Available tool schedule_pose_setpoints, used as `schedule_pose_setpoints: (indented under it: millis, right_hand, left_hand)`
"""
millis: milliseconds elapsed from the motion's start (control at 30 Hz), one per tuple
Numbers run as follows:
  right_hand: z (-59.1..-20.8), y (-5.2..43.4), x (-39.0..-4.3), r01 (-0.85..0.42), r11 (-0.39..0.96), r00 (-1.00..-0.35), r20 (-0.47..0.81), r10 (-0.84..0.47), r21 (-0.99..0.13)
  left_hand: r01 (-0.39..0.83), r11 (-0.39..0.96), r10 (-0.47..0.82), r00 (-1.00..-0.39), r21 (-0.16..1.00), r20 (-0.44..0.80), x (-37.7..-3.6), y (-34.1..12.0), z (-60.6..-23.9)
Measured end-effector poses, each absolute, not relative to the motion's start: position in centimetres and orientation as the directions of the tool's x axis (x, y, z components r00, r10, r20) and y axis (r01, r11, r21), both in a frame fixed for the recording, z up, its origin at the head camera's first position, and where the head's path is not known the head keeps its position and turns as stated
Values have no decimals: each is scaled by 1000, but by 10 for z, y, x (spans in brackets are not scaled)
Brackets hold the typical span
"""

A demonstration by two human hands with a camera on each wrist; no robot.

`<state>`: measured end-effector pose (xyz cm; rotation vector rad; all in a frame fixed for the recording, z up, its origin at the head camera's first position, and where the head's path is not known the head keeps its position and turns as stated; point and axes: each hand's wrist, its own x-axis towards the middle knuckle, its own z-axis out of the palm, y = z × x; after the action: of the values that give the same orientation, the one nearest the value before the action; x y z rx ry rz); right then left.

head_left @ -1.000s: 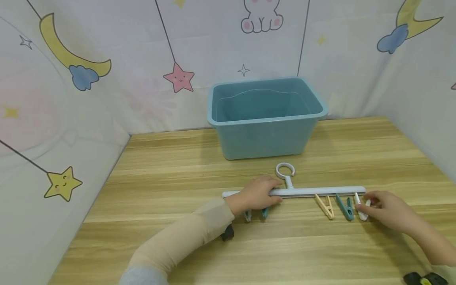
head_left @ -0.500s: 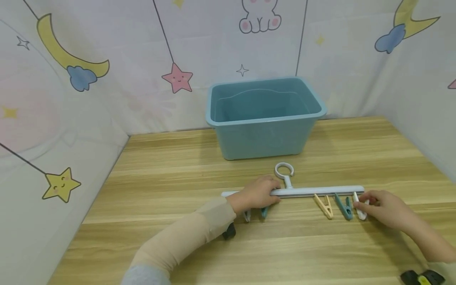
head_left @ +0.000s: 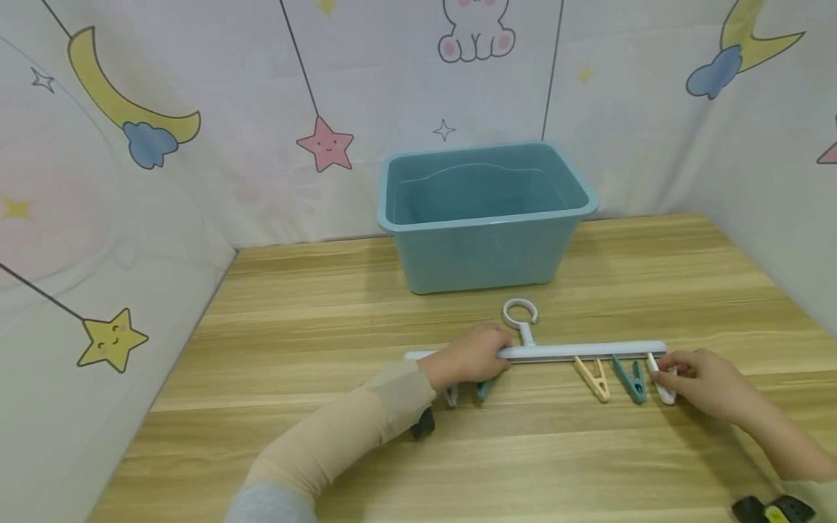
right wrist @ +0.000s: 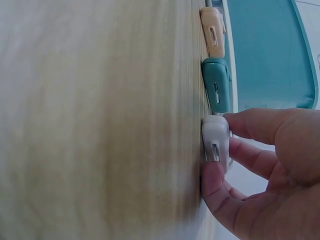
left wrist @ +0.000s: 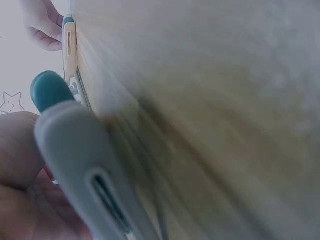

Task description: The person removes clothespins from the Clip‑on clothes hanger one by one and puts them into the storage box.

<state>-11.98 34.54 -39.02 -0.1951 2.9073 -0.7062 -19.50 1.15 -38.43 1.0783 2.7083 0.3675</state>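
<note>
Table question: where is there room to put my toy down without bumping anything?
The table has bare wood left of the blue bin, and more along the near edge below the hanger bar. It is crowded at the bar, where the left hand, right hand and white clip sit.

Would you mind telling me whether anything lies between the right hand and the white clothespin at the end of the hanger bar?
Nothing visible does. The right hand already pinches the white clothespin between thumb and fingers; the teal clothespin sits beside it, outside the grip.
</note>
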Motion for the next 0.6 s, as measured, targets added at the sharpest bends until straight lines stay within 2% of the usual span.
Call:
schedule_pose_setpoints:
  millis: [133, 333, 467, 600]
  right_hand:
    - [-391, 345, -118, -93, 867, -982, -99, -161, -489]
    - [-390, 345, -118, -104, 853, -989, -39, -144, -512]
    - [-387, 342, -117, -97, 839, -989, -42, -141, -535]
    - [-383, 340, -116, -107, 826, -988, -30, -148, -554]
  left_hand:
    - [643, 702, 696, -710, 307, -104, -196, 8, -384]
    - [610, 692, 690, -716, 386, -106, -198, 2, -378]
    - [597, 683, 687, -721, 420, -94, -199, -3, -372]
    - [597, 686, 682, -726, 416, -84, -198, -7, -367]
